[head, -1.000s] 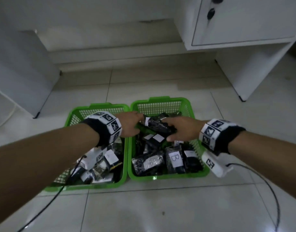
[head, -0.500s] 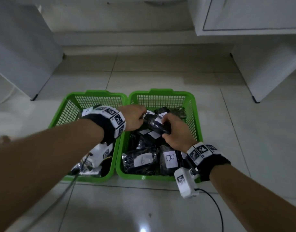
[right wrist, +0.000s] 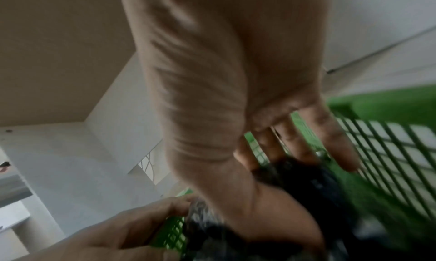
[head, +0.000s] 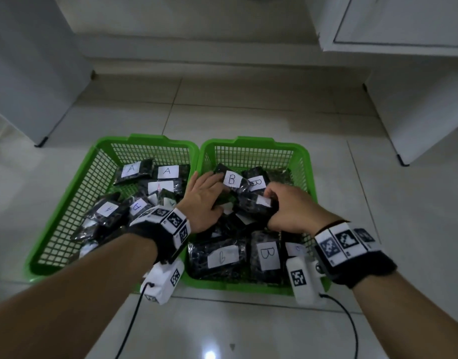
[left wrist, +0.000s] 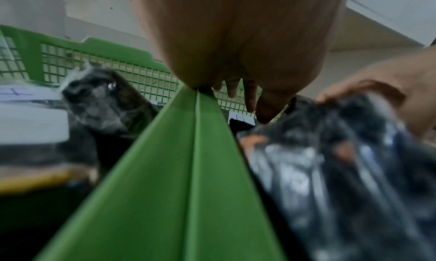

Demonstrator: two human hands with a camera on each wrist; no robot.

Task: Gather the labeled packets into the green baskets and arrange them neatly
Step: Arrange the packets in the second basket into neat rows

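Two green baskets stand side by side on the tiled floor. The left basket (head: 147, 138) holds dark packets labelled A (head: 167, 171). The right basket (head: 251, 139) holds packets labelled B (head: 268, 255). My left hand (head: 206, 195) reaches across the shared rims (left wrist: 188, 171), and its straight fingers (left wrist: 250, 97) lie against a B packet (head: 231, 178) at the back. My right hand (head: 287, 208) grips a dark packet (head: 251, 207) in the middle of the right basket, fingers (right wrist: 330, 134) over it. That packet's label is partly hidden.
A white cabinet side (head: 28, 73) stands at the back left. A white desk leg (head: 417, 112) stands at the back right, under a cupboard. Black cables (head: 129, 320) trail from the wrist cameras over the floor in front of the baskets.
The packet held up between both hands has come down into the middle of the right basket. My left hand's fingers have spread out toward the back B packet. The view has come closer.
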